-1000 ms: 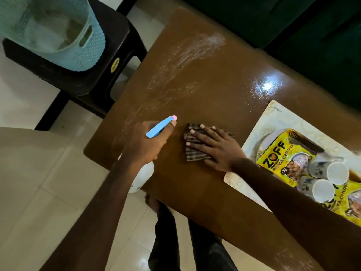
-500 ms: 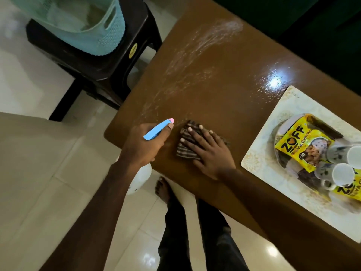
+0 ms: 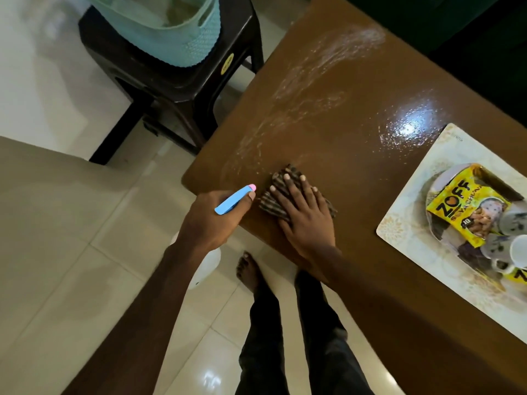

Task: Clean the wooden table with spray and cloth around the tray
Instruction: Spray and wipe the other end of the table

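My left hand (image 3: 209,220) grips a white spray bottle (image 3: 206,267) with a blue and pink nozzle, held just off the near-left corner of the brown wooden table (image 3: 336,89). Right beside it, my right hand (image 3: 303,215) lies flat, fingers spread, pressing a striped dark cloth (image 3: 273,201) onto the tabletop near that corner. White wet smears run from the cloth toward the far left edge. The pale patterned tray (image 3: 410,212) sits on the table to the right, apart from the cloth.
The tray carries yellow snack packets (image 3: 459,201) and white cups (image 3: 513,252). A dark stool (image 3: 182,81) with a light teal basket (image 3: 171,27) stands left of the table. My legs and a bare foot (image 3: 249,270) are on the tiled floor below the table edge.
My right hand and the cloth have slid toward the table's near-left corner, away from the tray. The left hand keeps the bottle beside it; the view has shifted left.
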